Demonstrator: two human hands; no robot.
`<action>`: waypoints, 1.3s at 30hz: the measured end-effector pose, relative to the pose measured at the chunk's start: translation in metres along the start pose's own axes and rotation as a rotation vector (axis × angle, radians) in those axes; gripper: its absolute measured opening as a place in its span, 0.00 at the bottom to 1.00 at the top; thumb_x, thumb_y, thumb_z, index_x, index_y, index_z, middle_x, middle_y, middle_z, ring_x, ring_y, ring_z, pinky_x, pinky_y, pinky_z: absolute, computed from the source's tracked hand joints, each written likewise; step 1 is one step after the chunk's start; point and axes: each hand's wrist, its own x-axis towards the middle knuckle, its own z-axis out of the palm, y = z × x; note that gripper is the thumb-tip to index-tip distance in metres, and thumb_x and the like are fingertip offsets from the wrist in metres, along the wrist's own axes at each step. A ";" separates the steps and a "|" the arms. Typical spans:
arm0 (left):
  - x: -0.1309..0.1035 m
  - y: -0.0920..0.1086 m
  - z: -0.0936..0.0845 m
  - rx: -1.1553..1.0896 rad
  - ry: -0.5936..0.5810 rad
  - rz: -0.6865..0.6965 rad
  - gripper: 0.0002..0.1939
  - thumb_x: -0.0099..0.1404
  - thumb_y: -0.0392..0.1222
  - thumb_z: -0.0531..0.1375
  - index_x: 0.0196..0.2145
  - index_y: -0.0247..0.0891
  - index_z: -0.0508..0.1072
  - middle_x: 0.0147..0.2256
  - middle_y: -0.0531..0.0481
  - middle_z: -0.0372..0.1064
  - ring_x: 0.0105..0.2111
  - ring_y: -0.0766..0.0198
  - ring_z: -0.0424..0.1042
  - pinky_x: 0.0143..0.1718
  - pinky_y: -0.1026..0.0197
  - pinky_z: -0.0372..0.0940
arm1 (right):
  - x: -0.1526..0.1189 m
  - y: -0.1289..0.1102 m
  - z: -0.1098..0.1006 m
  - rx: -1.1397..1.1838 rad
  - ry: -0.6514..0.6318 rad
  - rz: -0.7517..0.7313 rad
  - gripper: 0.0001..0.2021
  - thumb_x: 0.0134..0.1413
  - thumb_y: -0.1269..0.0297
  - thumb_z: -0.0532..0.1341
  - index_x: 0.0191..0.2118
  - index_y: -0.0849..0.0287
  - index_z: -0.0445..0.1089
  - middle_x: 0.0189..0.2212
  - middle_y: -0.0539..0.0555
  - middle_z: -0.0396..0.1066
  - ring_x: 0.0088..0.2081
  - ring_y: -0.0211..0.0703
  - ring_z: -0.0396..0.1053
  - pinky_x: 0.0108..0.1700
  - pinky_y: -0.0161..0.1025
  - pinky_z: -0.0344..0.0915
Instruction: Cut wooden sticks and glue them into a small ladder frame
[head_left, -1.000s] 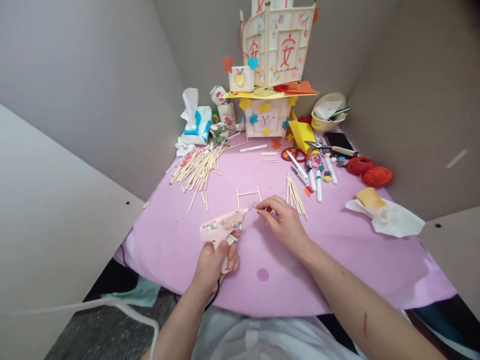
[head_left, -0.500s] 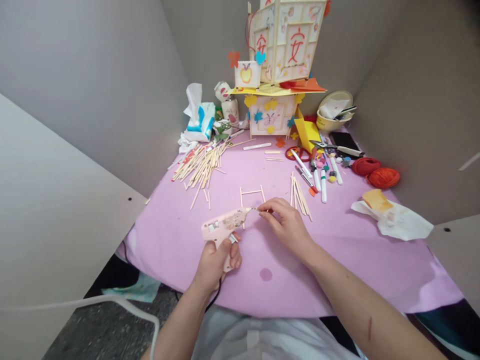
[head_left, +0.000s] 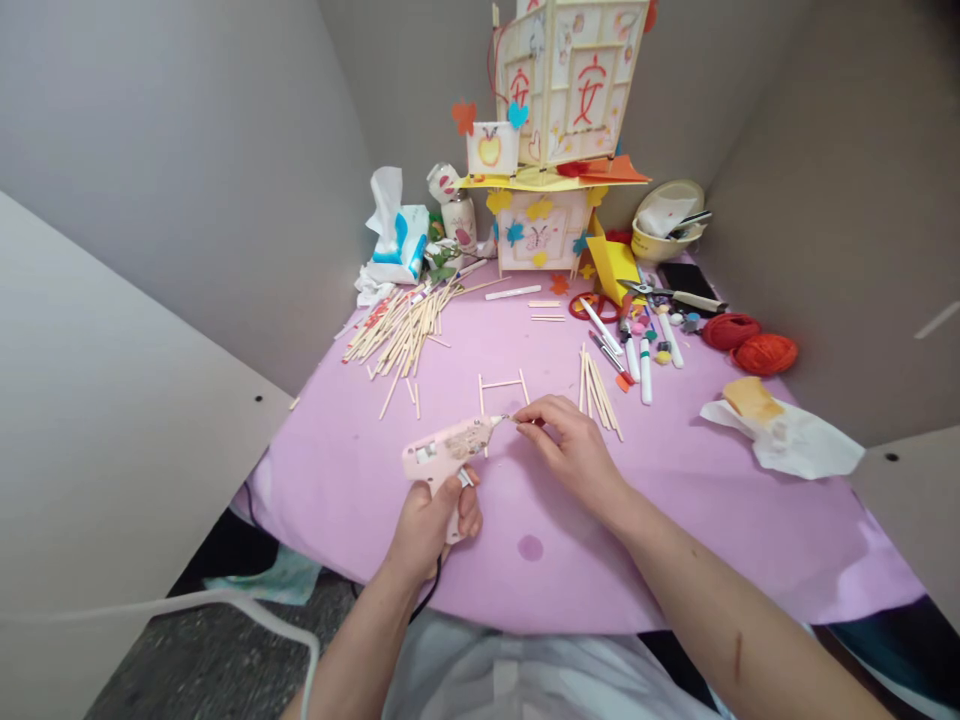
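My left hand [head_left: 442, 520] is wrapped round the handle of a pink glue gun [head_left: 450, 447], its nozzle pointing right. Just off the nozzle, the fingertips of my right hand [head_left: 566, 445] are pinched together on a small thin piece, too small to make out clearly. Behind the gun lies a frame of thin sticks [head_left: 501, 384], two uprights with a crossbar, its lower part partly hidden by the gun. A small group of loose sticks [head_left: 598, 392] lies to the right, beyond my right hand.
A big stick pile [head_left: 409, 330] and tissue pack [head_left: 405, 245] stand at back left. A decorated paper lantern [head_left: 544, 230] rises at the back. Markers [head_left: 646, 370], red yarn [head_left: 765, 354] and bread on paper [head_left: 806, 445] lie right. The gun's black cord [head_left: 429, 597] hangs over the front edge.
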 end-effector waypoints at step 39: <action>-0.002 -0.002 0.007 -0.105 0.011 -0.006 0.21 0.57 0.57 0.62 0.33 0.35 0.66 0.18 0.60 0.53 0.14 0.77 0.51 0.17 0.69 0.51 | 0.006 -0.016 -0.010 0.987 0.122 0.504 0.06 0.47 0.62 0.67 0.32 0.55 0.73 0.32 0.48 0.70 0.30 0.33 0.63 0.35 0.34 0.59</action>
